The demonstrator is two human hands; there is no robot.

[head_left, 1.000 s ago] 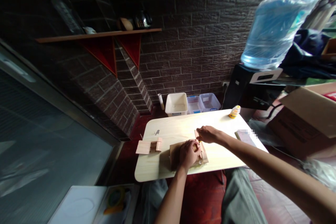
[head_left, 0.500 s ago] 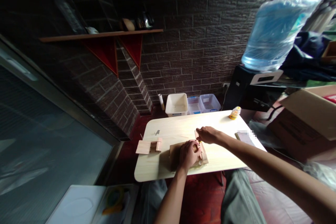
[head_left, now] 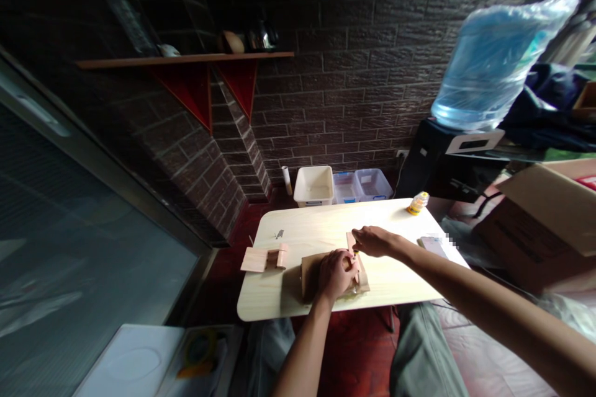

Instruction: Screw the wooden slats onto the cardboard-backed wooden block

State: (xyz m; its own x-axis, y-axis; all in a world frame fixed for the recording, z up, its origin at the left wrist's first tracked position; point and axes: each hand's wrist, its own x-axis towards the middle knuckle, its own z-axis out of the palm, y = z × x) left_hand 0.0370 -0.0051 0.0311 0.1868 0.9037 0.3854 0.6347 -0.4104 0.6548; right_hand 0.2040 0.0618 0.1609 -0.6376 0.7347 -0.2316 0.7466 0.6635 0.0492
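The wooden strip (head_left: 350, 238) lies at the right side of a brown block (head_left: 311, 267) on the table (head_left: 395, 273). The right hand (head_left: 372, 240) has shifted slightly right, while the left hand (head_left: 336, 270) stays put, so the strip seems steadied during small adjustments. The left hand curls partly open over the block, its exact hold hidden; the right, beyond it at the strip's far end, is closed, apparently around a small yellow-and-dark tool (head_left: 356, 252).
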